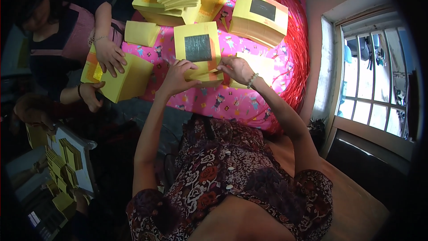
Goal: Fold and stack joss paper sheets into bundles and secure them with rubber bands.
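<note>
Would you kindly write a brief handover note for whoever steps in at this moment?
Left hand: on the near left corner of the yellow paper stack with the dark square.
Right hand: at its near right edge.
The stack lies on the pink patterned cloth, with more yellow stacks behind it.
A co-worker's hands press another yellow stack at left.
Done or left: cannot tell.

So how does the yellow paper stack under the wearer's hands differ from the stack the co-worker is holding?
The stack under the wearer's hands has a dark silvery square on top; the co-worker's stack shows a plain yellow top. The first lies on the pink patterned cloth, touched by the left hand and right hand; the second juts past the cloth's edge. Both are thick yellow sheet bundles.
</note>
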The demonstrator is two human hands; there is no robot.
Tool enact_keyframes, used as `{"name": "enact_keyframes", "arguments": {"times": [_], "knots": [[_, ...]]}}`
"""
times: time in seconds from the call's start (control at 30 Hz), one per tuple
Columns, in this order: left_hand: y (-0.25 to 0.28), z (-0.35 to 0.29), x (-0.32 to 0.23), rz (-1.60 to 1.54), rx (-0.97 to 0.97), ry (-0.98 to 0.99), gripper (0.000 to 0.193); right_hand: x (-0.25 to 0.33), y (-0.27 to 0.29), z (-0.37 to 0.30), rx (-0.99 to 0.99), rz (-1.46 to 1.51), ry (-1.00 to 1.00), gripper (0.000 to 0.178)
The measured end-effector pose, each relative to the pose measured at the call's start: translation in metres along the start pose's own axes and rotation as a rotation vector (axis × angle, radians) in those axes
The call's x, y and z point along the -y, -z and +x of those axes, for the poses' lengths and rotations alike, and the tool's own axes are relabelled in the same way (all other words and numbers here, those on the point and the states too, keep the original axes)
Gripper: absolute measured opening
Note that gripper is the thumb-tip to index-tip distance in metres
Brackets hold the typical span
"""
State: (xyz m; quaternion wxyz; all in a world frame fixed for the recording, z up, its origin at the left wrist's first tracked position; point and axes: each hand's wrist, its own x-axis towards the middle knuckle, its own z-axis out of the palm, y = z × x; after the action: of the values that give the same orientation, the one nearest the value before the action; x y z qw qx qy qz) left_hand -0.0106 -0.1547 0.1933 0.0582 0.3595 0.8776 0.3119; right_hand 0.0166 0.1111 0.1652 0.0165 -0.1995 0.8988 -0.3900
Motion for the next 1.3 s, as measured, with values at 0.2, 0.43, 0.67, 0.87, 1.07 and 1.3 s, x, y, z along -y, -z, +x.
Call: {"name": "enact_keyframes", "arguments": {"times": [0.2,0.43,0.67,0.87,1.07,1.3], "knots": [[0.026,0.003,0.033,-0.173,-0.09,0.043,0.037,0.009,0.017,0.01,-0.026,0.157,-0.075,0.026],[0.023,0.005,0.065,-0.126,-0.306,0.315,0.029,0.016,0.012,0.027,-0.02,0.558,-0.036,0.05],[0.042,0.013,0.02,-0.171,-0.355,0.414,0.029,0.023,-0.011,0.045,-0.371,0.391,-0.248,0.037],[0.04,0.008,0.01,-0.072,-0.423,0.506,0.029,0.039,-0.015,0.049,-0.449,0.362,-0.382,0.032],[0.031,0.002,0.012,-0.284,-0.51,0.46,0.035,0.053,-0.01,0.049,-0.423,0.363,-0.435,0.031],[0.033,0.001,0.006,-0.296,-0.465,0.511,0.044,0.048,-0.015,0.048,-0.428,0.35,-0.455,0.031]]}}
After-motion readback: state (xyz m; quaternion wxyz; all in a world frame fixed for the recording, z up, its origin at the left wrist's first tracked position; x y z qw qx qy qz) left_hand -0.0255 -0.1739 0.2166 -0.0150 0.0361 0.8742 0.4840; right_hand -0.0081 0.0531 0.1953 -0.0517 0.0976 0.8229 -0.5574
